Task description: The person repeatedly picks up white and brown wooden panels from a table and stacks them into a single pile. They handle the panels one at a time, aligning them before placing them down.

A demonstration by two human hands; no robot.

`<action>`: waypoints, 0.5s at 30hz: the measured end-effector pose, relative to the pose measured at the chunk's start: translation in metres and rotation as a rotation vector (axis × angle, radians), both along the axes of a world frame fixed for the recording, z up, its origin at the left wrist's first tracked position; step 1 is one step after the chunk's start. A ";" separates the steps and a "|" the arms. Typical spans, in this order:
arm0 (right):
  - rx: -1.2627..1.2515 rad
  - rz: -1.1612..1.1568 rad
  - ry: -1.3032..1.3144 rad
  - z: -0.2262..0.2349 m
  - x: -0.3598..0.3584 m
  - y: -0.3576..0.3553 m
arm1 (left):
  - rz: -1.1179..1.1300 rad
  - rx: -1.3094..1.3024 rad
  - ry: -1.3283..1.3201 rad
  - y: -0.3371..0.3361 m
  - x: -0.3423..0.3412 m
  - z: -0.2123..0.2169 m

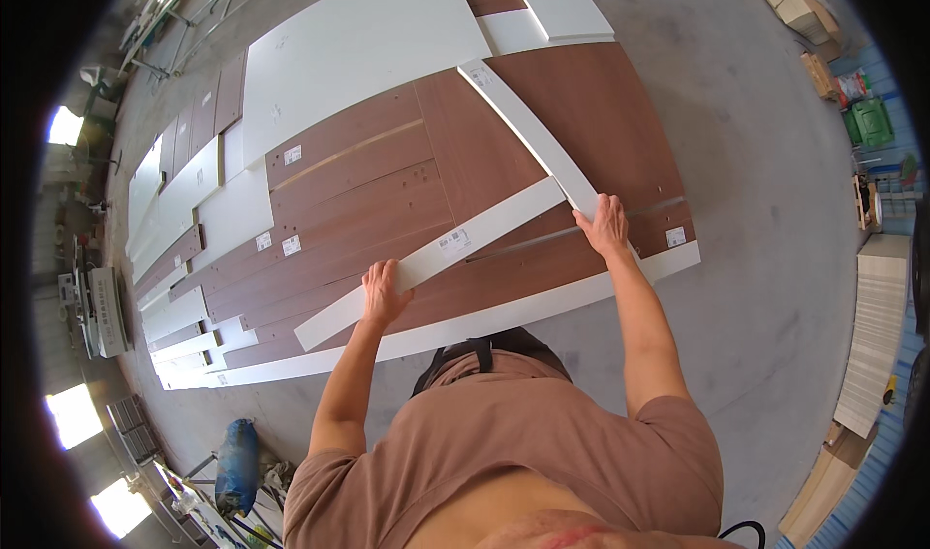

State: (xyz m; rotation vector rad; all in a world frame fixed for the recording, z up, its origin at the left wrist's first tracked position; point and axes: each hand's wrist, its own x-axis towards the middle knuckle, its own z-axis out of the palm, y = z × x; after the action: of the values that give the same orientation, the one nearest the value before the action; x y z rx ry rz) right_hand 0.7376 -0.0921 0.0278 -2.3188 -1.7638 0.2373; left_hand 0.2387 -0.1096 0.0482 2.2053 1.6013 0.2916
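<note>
My left hand (386, 295) is closed around a narrow white board (504, 208) that carries a paper label and slants up to the right. Its upper end meets the side of a second narrow white board (528, 128), which runs away from me toward the far left. Around the near end of that second board my right hand (604, 228) is closed. Both boards lie over a broad layer of reddish-brown panels (373, 215), some with small holes and labels. A long white strip (455, 328) lines the near edge of the layer.
A large white panel (363, 60) covers the far part of the stack, with smaller white and brown pieces at the left. Stacked boards (877, 326) stand along the right wall near a green container (869, 121). A blue cylindrical bundle (237, 467) stands at lower left.
</note>
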 end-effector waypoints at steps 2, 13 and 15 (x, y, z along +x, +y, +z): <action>-0.006 -0.027 0.066 0.009 -0.003 -0.004 | 0.011 -0.002 -0.004 0.000 -0.001 0.001; 0.004 -0.176 0.441 0.033 -0.011 -0.054 | 0.041 -0.029 -0.103 0.002 -0.014 0.001; 0.046 -0.215 0.560 0.039 -0.006 -0.067 | 0.042 -0.073 -0.102 0.005 -0.011 0.000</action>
State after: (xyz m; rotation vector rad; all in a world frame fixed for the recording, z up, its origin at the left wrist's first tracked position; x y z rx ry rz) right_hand 0.7320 -0.1589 0.0672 -2.1062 -1.2263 0.7170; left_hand 0.2274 -0.1050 0.0478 2.0709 1.5802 0.3465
